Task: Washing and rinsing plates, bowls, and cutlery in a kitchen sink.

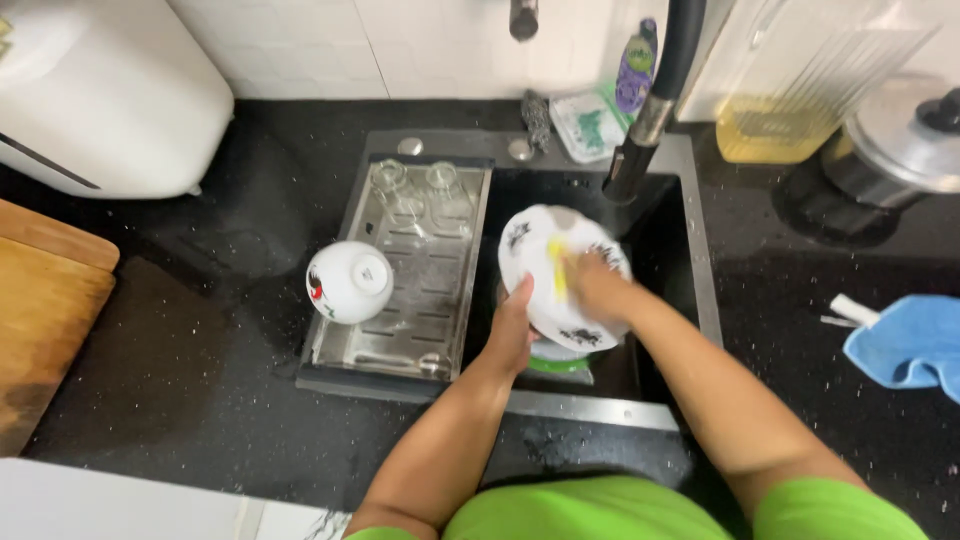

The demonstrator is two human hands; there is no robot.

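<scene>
Over sink: left hand [510, 335] fingers grip plate [530, 250] edge; right hand [592, 283] fingers press sponge [557, 268]

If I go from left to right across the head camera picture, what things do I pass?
Wooden board → upside-down bowl → left hand → plate → right hand → blue cloth.

Round white ceramic plate [560, 275] with black pattern — tilted on edge over black sink basin. Yellow sponge [557, 268] pressed flat against plate face — partly hidden.
</scene>
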